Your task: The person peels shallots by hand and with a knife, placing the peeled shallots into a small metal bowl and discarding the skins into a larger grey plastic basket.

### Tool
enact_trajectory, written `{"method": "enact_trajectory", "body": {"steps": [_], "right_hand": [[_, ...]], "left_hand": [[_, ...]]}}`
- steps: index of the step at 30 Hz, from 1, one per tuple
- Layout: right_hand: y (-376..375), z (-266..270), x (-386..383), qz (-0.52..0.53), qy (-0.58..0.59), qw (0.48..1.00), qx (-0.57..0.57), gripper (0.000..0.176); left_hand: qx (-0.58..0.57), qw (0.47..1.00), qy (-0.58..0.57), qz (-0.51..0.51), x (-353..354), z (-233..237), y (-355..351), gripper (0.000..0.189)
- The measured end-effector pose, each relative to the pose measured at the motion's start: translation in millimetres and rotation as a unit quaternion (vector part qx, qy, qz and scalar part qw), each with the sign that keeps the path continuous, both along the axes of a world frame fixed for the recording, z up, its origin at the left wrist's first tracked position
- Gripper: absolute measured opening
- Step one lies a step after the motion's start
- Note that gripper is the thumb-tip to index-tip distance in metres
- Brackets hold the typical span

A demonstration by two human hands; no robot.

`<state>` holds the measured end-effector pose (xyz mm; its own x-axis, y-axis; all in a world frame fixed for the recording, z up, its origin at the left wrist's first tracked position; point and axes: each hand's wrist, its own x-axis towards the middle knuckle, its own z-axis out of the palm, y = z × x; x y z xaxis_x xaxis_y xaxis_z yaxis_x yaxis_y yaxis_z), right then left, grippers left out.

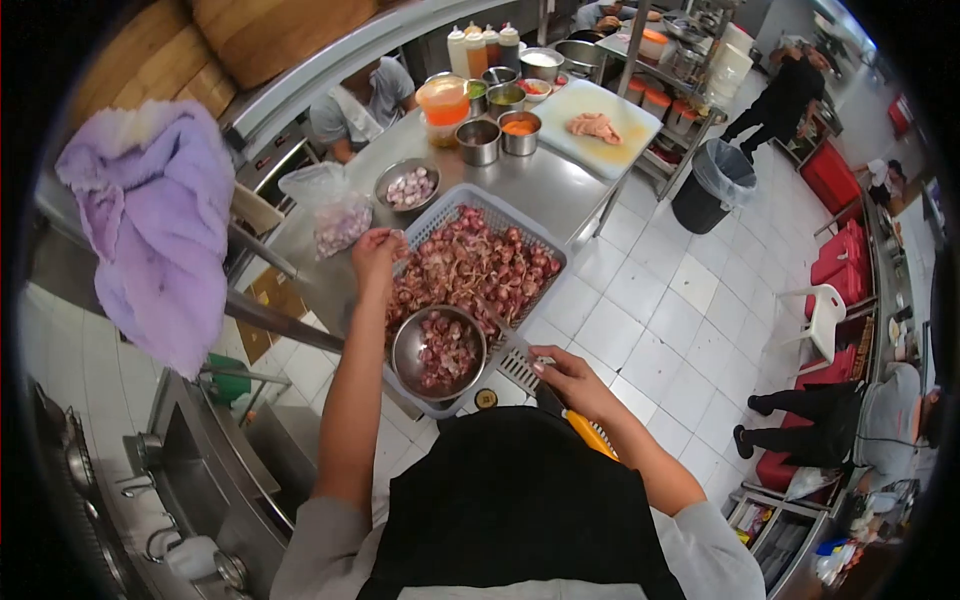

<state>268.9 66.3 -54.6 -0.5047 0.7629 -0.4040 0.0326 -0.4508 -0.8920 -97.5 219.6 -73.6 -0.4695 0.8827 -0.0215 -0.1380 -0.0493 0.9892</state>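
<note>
My left hand (376, 252) is closed in a pinch above the far left edge of a grey plastic basket (548, 240). What its fingers hold is too small to make out. Red shallots (460, 255) with loose skins fill the basket. A steel bowl (402, 350) with shallots and skins rests at its near end. Beside the basket's right side, my right hand (572, 382) is closed on a knife (492, 316), its thin blade angled toward the shallots. A yellow-orange and black handle (592, 434) shows below that hand. Pale peeled shallots (410, 188) lie in a smaller bowl beyond my left hand.
A plastic bag (338, 215) stands left of the basket. Sauce bottles (475, 52), steel pots (479, 142) and a cutting board (610, 110) with raw meat occupy the far table. A purple towel (155, 225) hangs at left. Co-workers (790, 95) stand farther away.
</note>
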Motion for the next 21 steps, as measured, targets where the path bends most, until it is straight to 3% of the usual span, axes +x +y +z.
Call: {"method": "enact_trajectory", "body": {"steps": [4, 5, 7, 8, 10, 13, 19, 21], "right_hand": [[-16.3, 6.8, 28.3, -0.078, -0.023, 0.997, -0.017, 0.035], [-20.5, -1.9, 32.7, -0.105, -0.01, 0.994, 0.025, 0.033], [-27.5, 2.8, 39.1, -0.132, 0.005, 0.991, -0.013, 0.034], [-30.4, 4.0, 41.1, -0.151, 0.019, 0.987, -0.048, 0.035], [-33.1, 0.4, 43.2, -0.163, 0.027, 0.985, -0.046, 0.034], [-34.8, -0.7, 43.5, -0.178, 0.028, 0.983, -0.039, 0.034], [-24.7, 6.0, 38.8, -0.139, -0.003, 0.99, -0.006, 0.029], [-20.3, 10.0, 37.5, -0.124, 0.004, 0.992, -0.012, 0.031]], "left_hand": [[-0.018, 0.999, -0.035, 0.02, -33.5, -10.9, 89.0, 0.023], [-0.019, 0.999, -0.032, 0.012, -37.6, -8.5, 103.4, 0.023], [-0.019, 0.959, 0.273, 0.076, -35.7, 0.6, 116.2, 0.023], [-0.019, 0.958, 0.276, 0.07, -31.7, -1.3, 114.6, 0.023], [0.014, 0.831, 0.553, -0.053, -9.2, 4.2, 94.4, 0.023], [0.031, 0.799, 0.545, -0.254, 39.4, 3.2, 59.9, 0.024], [0.024, 0.727, 0.643, -0.239, 75.6, -38.3, 57.8, 0.028], [0.018, 0.74, 0.632, -0.229, 79.0, -39.7, 55.4, 0.026]]}}
